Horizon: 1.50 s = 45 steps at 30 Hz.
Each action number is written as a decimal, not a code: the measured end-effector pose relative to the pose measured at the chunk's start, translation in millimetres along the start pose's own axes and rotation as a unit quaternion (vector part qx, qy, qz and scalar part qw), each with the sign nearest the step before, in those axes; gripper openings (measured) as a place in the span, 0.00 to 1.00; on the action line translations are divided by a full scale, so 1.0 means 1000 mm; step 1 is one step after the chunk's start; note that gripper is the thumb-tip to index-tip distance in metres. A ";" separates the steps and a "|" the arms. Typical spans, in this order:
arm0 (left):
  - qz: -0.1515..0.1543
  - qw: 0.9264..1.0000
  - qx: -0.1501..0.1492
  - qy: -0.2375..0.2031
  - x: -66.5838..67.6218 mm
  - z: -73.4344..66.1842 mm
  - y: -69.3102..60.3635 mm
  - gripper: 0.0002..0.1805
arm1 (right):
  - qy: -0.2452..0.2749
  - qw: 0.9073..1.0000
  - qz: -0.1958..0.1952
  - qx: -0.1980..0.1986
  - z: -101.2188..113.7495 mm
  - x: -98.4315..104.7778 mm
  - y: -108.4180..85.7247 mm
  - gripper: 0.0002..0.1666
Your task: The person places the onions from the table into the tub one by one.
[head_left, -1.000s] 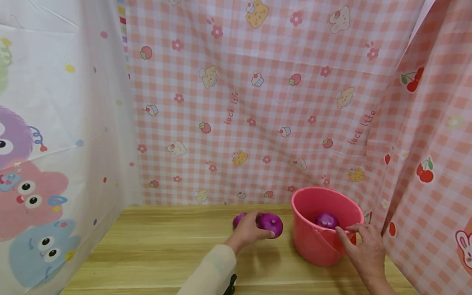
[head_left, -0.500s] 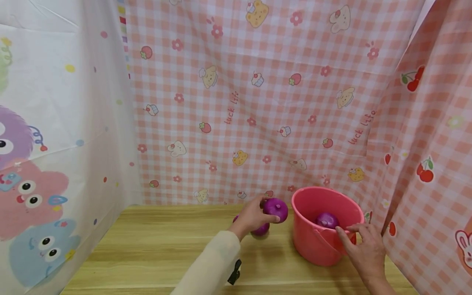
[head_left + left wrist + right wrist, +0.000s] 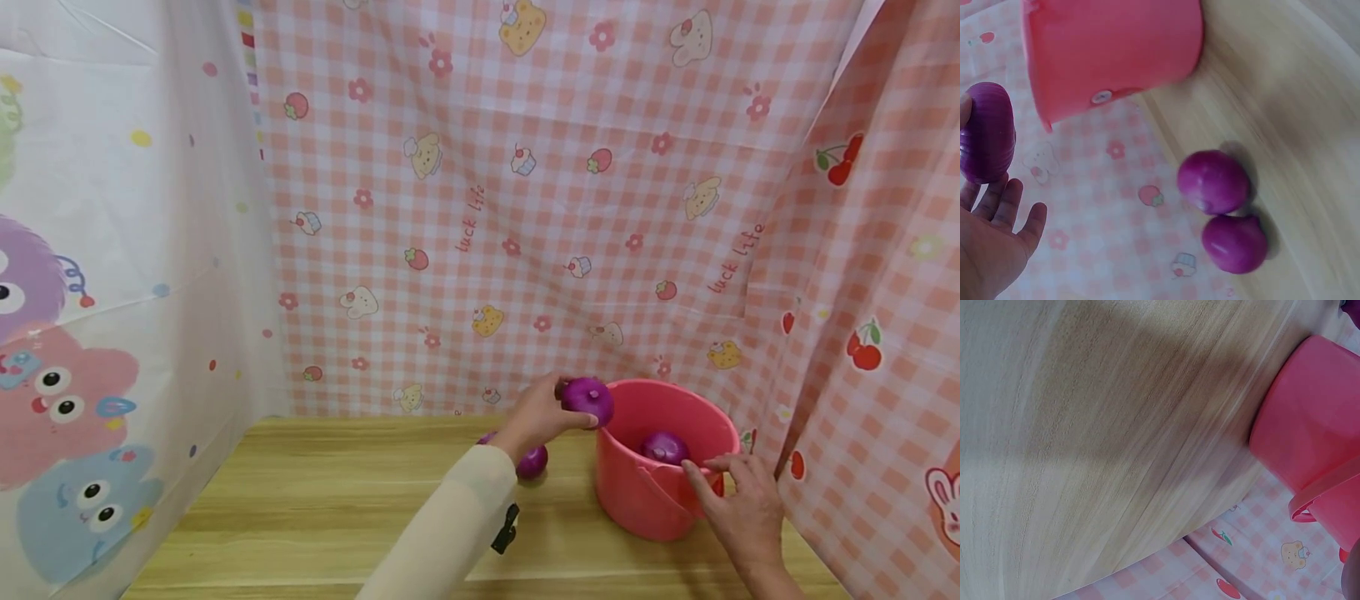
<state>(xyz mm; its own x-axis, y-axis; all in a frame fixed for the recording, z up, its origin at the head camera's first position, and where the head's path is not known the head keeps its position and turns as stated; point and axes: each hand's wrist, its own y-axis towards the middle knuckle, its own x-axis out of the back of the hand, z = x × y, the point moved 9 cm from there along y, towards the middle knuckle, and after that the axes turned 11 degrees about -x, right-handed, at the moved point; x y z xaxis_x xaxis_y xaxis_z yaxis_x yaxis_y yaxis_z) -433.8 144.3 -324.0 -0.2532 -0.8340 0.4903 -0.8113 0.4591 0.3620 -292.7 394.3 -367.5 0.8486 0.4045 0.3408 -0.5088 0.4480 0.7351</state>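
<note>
In the head view my left hand (image 3: 542, 418) holds a purple onion (image 3: 588, 402) between thumb and fingers, up at the left rim of the pink bucket (image 3: 637, 502). The left wrist view has this onion (image 3: 986, 134) at its left edge, thumb on one side and fingers below. Another purple onion (image 3: 664, 448) lies inside the bucket. My right hand (image 3: 750, 508) grips the bucket's right rim, thumb and fingertips at the edge. On the table, two more onions sit side by side; the nearer-to-bucket one (image 3: 533, 462) shows beyond my left wrist, the other (image 3: 487, 437) mostly hidden.
The wood-grain table (image 3: 300, 508) runs under everything. A pink checked cloth (image 3: 465, 208) hangs behind it and on the right, and a white cartoon-print cloth (image 3: 187, 250) on the left. The bucket's handle (image 3: 1329, 484) hangs down its side.
My left hand has lifted the onion off the table and carried it up and right to the bucket's rim. The onions left on the table came into fuller view. My right hand stayed put.
</note>
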 end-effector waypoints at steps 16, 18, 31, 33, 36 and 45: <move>-0.005 1.000 -0.023 0.006 -0.042 -0.033 0.021 0.33 | 0.016 1.000 -0.002 0.027 0.005 -0.002 0.001 0.17; 0.000 1.000 -0.019 0.010 -0.047 -0.035 0.020 0.33 | 0.016 0.999 -0.002 0.030 0.006 -0.002 0.000 0.17; 0.005 1.000 -0.027 -0.008 -0.042 -0.028 0.022 0.33 | 0.034 0.999 -0.008 0.037 0.006 0.000 0.002 0.16; 0.003 1.000 -0.016 0.002 -0.038 -0.023 0.021 0.36 | 0.036 0.999 -0.011 0.039 0.006 0.000 0.002 0.16; 0.000 1.000 -0.006 0.015 -0.033 -0.017 0.020 0.39 | 0.036 0.999 -0.009 0.037 0.006 0.001 0.002 0.16; -0.018 1.000 0.002 0.018 -0.013 0.001 0.015 0.40 | 0.015 1.000 0.007 0.006 -0.001 0.000 0.001 0.16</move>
<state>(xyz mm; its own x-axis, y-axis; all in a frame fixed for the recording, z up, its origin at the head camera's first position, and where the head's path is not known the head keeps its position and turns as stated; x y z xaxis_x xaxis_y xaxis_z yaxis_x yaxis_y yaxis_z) -443.0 161.1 -325.6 -0.2048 -0.8385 0.5050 -0.8220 0.4274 0.3763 -293.3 395.9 -367.4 0.8372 0.4337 0.3331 -0.5180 0.4336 0.7374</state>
